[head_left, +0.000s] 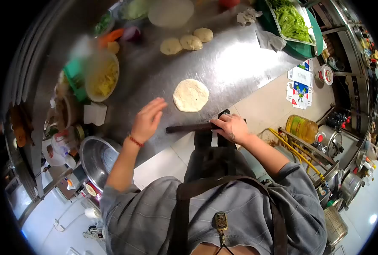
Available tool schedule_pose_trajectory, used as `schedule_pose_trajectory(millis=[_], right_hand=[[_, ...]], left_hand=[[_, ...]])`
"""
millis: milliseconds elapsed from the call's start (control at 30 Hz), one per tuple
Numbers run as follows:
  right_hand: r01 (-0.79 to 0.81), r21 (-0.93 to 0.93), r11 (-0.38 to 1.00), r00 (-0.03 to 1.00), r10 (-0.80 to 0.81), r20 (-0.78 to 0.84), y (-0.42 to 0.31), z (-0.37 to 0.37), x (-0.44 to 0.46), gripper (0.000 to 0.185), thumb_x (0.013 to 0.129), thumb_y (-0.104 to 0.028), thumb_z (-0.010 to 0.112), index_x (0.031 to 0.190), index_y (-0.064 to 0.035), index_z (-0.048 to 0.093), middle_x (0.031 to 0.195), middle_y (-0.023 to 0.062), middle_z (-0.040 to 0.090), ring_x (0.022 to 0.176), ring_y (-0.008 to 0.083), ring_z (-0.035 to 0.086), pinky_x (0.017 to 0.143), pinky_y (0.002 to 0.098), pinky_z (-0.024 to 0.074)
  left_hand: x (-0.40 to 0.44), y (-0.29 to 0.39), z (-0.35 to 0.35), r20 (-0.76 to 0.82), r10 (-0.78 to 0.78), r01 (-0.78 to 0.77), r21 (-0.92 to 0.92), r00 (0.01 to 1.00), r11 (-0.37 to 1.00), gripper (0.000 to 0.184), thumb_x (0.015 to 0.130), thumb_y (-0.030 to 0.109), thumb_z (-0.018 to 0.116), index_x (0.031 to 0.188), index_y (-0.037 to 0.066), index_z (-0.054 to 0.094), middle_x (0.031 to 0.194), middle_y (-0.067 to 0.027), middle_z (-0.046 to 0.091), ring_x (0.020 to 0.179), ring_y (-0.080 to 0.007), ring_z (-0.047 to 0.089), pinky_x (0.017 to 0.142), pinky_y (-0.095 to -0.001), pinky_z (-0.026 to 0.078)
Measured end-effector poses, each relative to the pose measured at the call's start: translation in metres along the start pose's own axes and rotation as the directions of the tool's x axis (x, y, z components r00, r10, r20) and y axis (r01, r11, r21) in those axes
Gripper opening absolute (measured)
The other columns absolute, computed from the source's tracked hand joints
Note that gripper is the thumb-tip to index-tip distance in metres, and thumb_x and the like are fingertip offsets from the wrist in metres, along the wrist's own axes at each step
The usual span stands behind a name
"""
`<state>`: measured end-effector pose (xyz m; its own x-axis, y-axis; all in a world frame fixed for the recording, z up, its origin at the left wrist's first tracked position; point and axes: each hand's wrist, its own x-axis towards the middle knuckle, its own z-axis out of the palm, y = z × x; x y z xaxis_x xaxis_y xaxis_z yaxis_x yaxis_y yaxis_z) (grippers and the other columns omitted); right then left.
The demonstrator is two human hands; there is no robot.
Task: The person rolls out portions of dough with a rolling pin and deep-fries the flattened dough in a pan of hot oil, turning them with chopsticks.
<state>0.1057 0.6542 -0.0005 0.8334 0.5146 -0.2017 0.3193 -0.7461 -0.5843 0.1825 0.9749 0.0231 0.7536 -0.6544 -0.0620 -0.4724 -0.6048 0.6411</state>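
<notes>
A flattened round of dough [191, 95] lies on the steel table [142, 80] in front of me. My right hand [232, 128] is closed around one end of a dark rolling pin [189, 127], which lies along the table's near edge, just below the dough. My left hand [148, 121] is to the left of the dough, its fingers stretched out and holding nothing. A small gap separates its fingertips from the dough. Farther back, three thick dough pieces [191, 42] sit side by side, touching.
At the left stand a bowl of yellow shreds [104, 78] and a large metal basin [97, 159]. A tray of cut green vegetables [293, 21] occupies the far right corner, near crumpled paper [249, 16]. An oil jug [301, 128] and pots are at lower right.
</notes>
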Motion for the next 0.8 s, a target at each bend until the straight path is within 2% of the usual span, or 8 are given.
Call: schedule_pose_trajectory(millis=[33,100,167,300,433,567,700,800], right_hand=[[0.027,-0.111,0.993,0.999,-0.029,-0.021,0.002,-0.002,0.001,0.038,0.077,-0.023,0.07,0.112,-0.0151,0.06,0.09,0.0069,0.062,0.084,0.0262,0.063,0.074,0.0373,0.0488],[0.02,-0.149,0.989,1.0,-0.023,-0.018,0.007,-0.003,0.013,0.039,0.079,-0.027,0.069,0.116,-0.0171,0.06,0.09,0.0043,0.062,0.087,0.0233,0.062,0.076,0.0353,0.0472],[-0.013,-0.132,0.991,0.989,-0.007,-0.148,0.014,-0.003,0.035,0.048,0.084,-0.035,0.063,0.128,-0.0199,0.054,0.115,0.0091,0.06,0.112,0.0255,0.055,0.093,0.0424,0.0428],[-0.301,-0.298,0.906,0.887,0.152,-0.436,0.055,0.016,0.104,0.058,0.093,-0.048,0.046,0.145,-0.0232,0.036,0.155,0.0149,0.02,0.145,0.0287,0.015,0.111,0.0613,0.0122],[-0.296,-0.255,0.92,0.828,0.114,-0.549,0.07,-0.011,0.165,0.064,0.095,-0.046,0.042,0.148,-0.0129,0.028,0.155,0.0159,0.018,0.144,0.0312,0.016,0.112,0.0609,0.0137],[-0.253,-0.292,0.922,0.908,0.123,-0.4,0.05,0.028,0.088,0.077,0.091,-0.056,0.043,0.142,0.0,0.034,0.153,0.0158,0.027,0.143,0.0283,0.023,0.112,0.0536,0.0201],[-0.059,-0.371,0.927,0.997,0.036,-0.068,0.056,0.026,0.051,0.059,0.084,-0.043,0.063,0.132,-0.0106,0.049,0.148,0.0059,0.038,0.139,0.0241,0.03,0.108,0.0428,0.0305],[-0.194,-0.194,0.962,0.905,0.1,-0.413,0.064,0.014,0.113,0.065,0.089,-0.051,0.051,0.141,-0.0139,0.04,0.153,0.007,0.028,0.142,0.0248,0.024,0.112,0.0482,0.0228]], left_hand=[[-0.002,0.011,0.001,-0.237,-0.227,0.179,-0.21,0.945,0.961,0.036,0.086,0.007,0.059,0.122,0.006,0.059,0.132,-0.0137,0.055,0.126,-0.0283,0.049,0.105,-0.0354,0.038],[0.005,0.029,0.028,-0.235,-0.301,0.266,-0.17,0.924,0.949,0.043,0.09,0.017,0.055,0.132,0.005,0.052,0.14,-0.019,0.045,0.135,-0.0309,0.038,0.11,-0.041,0.03],[0.02,0.011,0.087,-0.414,-0.343,0.492,0.335,0.843,0.803,0.054,0.093,0.03,0.049,0.14,0.005,0.041,0.147,-0.0214,0.034,0.141,-0.0334,0.026,0.113,-0.0488,0.021],[0.073,-0.015,0.103,-0.49,-0.446,0.657,0.455,0.749,0.602,0.067,0.094,0.04,0.043,0.146,0.003,0.025,0.152,-0.0231,0.023,0.142,-0.037,0.019,0.114,-0.0521,0.014],[0.112,-0.057,0.072,-0.596,-0.346,0.639,0.393,0.724,0.661,0.067,0.094,0.04,0.043,0.147,0.005,0.025,0.152,-0.0246,0.022,0.141,-0.0388,0.022,0.113,-0.0522,0.017],[0.047,-0.02,0.105,-0.429,-0.313,0.476,0.351,0.847,0.807,0.065,0.094,0.04,0.044,0.145,0.002,0.031,0.15,-0.0254,0.025,0.139,-0.0402,0.025,0.109,-0.0513,0.026],[0.009,0.01,0.12,-0.381,-0.37,0.477,0.242,0.847,0.845,0.065,0.094,0.04,0.043,0.144,0.0,0.031,0.152,-0.0223,0.023,0.143,-0.0351,0.019,0.108,-0.0546,0.023],[0.059,-0.026,0.103,-0.532,-0.326,0.532,0.295,0.781,0.793,0.066,0.095,0.04,0.042,0.144,-0.001,0.03,0.153,-0.0229,0.022,0.142,-0.0362,0.019,0.11,-0.0561,0.019]])
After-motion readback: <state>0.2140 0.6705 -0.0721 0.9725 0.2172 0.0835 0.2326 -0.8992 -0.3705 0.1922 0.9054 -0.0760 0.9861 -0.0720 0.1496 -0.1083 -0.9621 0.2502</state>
